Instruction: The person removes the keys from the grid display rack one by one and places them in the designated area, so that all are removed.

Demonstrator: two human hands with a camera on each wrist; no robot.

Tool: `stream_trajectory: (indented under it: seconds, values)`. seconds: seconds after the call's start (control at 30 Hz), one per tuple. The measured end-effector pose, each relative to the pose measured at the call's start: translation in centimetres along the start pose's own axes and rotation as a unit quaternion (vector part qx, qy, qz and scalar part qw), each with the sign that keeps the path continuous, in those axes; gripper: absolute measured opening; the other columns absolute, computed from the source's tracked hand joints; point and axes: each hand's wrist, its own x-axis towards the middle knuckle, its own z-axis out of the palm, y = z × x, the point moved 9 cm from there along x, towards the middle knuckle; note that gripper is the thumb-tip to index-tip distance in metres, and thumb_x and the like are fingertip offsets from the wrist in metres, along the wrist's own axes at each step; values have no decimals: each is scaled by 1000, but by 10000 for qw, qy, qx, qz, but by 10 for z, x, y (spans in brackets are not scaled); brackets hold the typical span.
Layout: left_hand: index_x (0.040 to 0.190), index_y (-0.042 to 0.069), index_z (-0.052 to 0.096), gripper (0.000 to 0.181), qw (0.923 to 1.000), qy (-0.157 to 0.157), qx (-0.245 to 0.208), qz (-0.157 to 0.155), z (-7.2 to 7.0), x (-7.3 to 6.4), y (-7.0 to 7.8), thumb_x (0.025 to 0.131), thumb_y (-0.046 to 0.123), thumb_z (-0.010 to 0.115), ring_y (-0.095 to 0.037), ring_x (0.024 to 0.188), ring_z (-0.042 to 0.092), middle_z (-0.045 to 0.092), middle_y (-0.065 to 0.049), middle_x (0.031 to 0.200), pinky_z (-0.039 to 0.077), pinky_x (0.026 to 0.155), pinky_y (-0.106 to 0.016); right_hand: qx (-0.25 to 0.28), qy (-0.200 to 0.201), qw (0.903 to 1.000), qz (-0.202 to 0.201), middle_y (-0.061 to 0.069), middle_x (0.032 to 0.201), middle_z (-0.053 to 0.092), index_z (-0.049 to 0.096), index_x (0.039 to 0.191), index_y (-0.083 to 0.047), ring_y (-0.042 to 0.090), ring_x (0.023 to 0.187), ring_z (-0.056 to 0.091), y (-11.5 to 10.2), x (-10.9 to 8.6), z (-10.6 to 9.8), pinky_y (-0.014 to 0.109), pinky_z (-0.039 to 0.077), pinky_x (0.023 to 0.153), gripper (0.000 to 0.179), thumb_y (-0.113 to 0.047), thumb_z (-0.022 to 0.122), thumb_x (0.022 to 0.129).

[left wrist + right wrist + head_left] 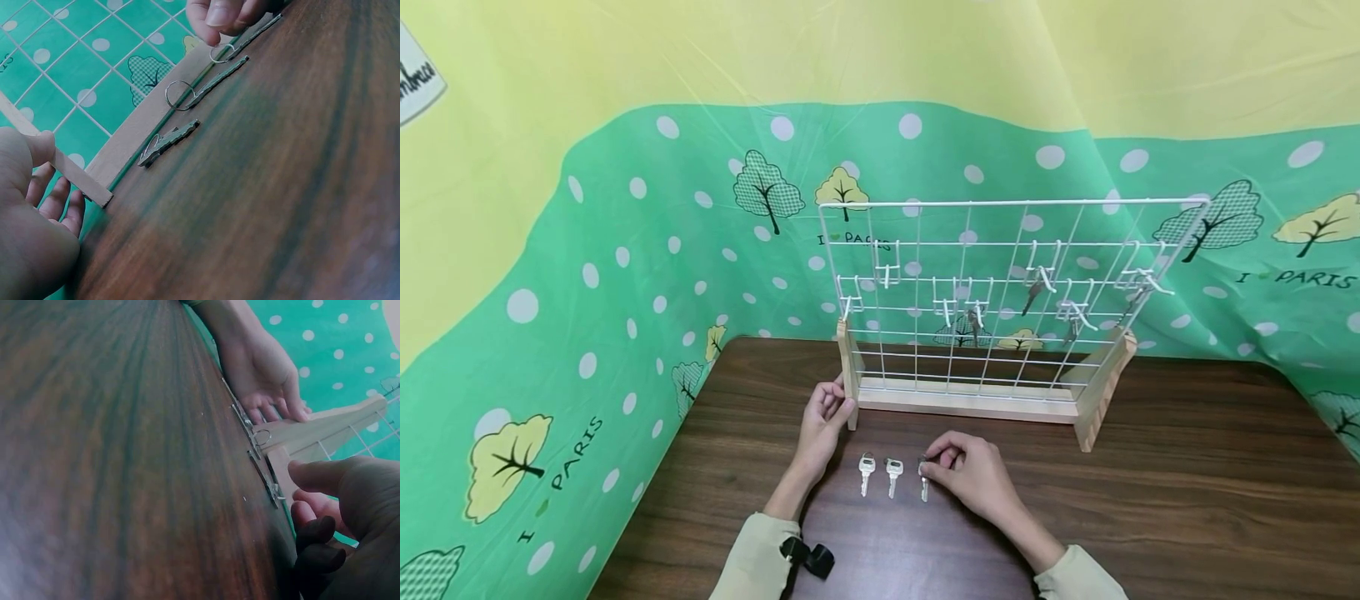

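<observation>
My left hand (822, 425) holds the left wooden end piece (850, 379) of a white wire grid rack, its thumb against the wood in the left wrist view. On the table in front lie three silver keys in a row: a left key (867, 475), a middle key (894, 478) and a right key (924, 487), with small rings on them. My right hand (973, 473) is at the head of the right key, thumb and forefinger close over its ring. A gap shows between that thumb (306, 473) and the fingers in the right wrist view.
White hooks (887, 275) hang on the wire grid (992, 358), and keys (1032, 297) dangle from several of them. The rack's wooden base bar (966, 402) stands on the dark wooden table (1217, 467). Behind it hangs a green and yellow patterned cloth (647, 208).
</observation>
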Motion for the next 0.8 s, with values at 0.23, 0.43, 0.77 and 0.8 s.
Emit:
stream_trajectory:
  seconds: [0.23,0.43,0.77,0.8]
  values:
    - [119,-20,41,24,10000,6,9,-29,-1,1,-1,107,-10,59,-47,158,40,39,-31,172,49,114,-21,52,80,9999,106,-8,74,62,80,90,-16,3,56,47,-2,2,-3,19,37,54,18,-8,95,86]
    - [119,-20,41,25,10000,31,14,-26,-1,1,-1,107,-10,60,-47,158,40,39,-31,172,49,113,-21,377,668,9969,-168,-7,73,63,80,89,-14,3,60,50,-12,2,-17,17,41,55,16,-2,90,88]
    - [119,-20,40,26,10000,4,-23,-10,-1,-1,0,106,-11,60,-48,158,39,39,-32,171,49,113,-20,1250,1591,9776,-582,0,80,70,83,98,-9,4,61,52,-31,1,-47,15,42,54,12,1,86,93]
    - [119,-20,40,26,10000,4,-20,-13,-1,0,0,106,-11,60,-48,158,39,39,-32,171,49,113,-20,1364,1693,9741,-620,1,80,70,83,99,-9,5,60,52,-32,1,-50,14,41,53,13,2,86,93]
